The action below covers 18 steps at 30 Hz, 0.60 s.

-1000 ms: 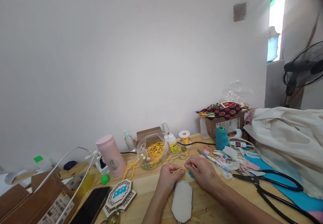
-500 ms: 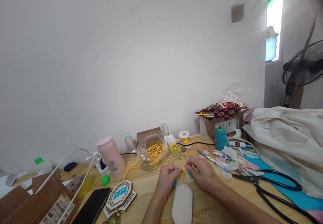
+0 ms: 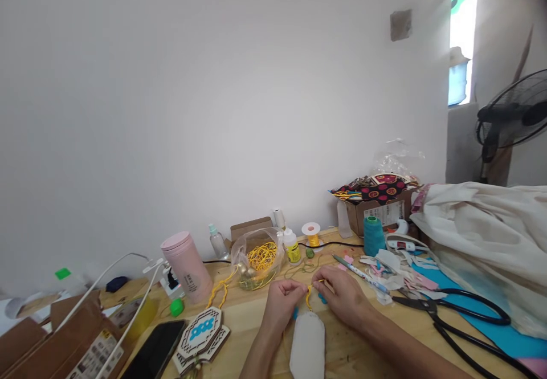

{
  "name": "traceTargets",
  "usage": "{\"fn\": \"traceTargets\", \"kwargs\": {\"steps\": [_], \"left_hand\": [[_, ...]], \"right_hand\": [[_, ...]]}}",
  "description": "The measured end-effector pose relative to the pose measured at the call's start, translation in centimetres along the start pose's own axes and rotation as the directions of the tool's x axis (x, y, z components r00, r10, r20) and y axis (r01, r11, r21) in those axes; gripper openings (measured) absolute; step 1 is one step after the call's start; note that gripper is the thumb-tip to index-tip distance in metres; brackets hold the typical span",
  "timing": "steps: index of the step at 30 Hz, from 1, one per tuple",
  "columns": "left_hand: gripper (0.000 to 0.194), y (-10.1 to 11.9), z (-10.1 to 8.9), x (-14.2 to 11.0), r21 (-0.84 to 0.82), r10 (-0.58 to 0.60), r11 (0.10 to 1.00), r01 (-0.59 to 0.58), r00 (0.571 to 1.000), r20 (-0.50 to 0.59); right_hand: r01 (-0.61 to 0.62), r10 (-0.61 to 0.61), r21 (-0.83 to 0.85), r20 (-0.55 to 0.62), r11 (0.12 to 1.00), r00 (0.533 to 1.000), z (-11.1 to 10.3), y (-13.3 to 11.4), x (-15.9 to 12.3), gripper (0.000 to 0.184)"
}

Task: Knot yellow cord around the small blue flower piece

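Observation:
A short yellow cord rises from the top of a flat white elongated octagonal piece lying on the table in front of me. My left hand pinches the cord from the left, thumb and forefinger pressed together. From the right, my right hand pinches a strand of the same cord close by. The fingertips of both hands are only a little apart. Small bits of blue show beside each hand, partly hidden by the fingers.
Left stand a stack of octagonal wooden pieces, a phone and a pink tumbler. Behind my hands are a bag of yellow cord and a glue bottle. Right lie large black scissors, a pen and a teal thread spool.
Both hands keep their pinch on the yellow cord and have hardly moved. The whole view has shifted very slightly.

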<state>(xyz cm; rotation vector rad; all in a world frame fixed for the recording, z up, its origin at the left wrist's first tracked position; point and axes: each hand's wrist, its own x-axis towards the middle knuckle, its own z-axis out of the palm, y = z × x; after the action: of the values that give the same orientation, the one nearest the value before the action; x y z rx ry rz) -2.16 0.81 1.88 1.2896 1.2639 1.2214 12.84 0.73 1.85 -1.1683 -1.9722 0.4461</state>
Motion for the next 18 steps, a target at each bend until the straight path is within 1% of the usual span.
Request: {"fn": "traceTargets", "kwargs": {"steps": [3,5,9,11,15,18], "left_hand": [[0.019,-0.31,-0.06,0.23,0.01,0.04,0.999,-0.04,0.999,0.022],[0.021,-0.46,-0.07,0.26,0.021,0.042,0.999,-0.042,0.999,0.032],[0.027,-0.51,0.0,0.06,0.003,-0.024,1.0,0.024,0.996,0.09],[0.028,-0.46,0.06,-0.02,-0.008,-0.031,0.999,0.032,0.993,0.118],[0.024,-0.45,0.08,0.06,0.003,0.006,1.0,-0.006,0.991,0.134],[0.021,-0.48,0.04,0.22,0.029,0.03,0.999,-0.034,0.992,0.126]], "right_hand": [[0.0,0.0,0.006,-0.004,1.0,1.0,0.08,0.03,-0.04,0.015],[0.011,-0.011,0.015,-0.005,1.0,1.0,0.13,0.05,-0.08,0.014],[0.02,-0.02,0.032,-0.009,0.999,1.0,0.06,0.1,-0.07,0.015],[0.013,-0.012,0.034,-0.015,0.999,1.0,0.0,0.14,-0.01,0.015],[0.008,-0.007,0.039,-0.021,0.999,1.0,0.04,0.23,0.07,0.014],[0.025,-0.024,0.047,-0.021,0.999,0.999,0.22,0.25,-0.03,0.014]]}}
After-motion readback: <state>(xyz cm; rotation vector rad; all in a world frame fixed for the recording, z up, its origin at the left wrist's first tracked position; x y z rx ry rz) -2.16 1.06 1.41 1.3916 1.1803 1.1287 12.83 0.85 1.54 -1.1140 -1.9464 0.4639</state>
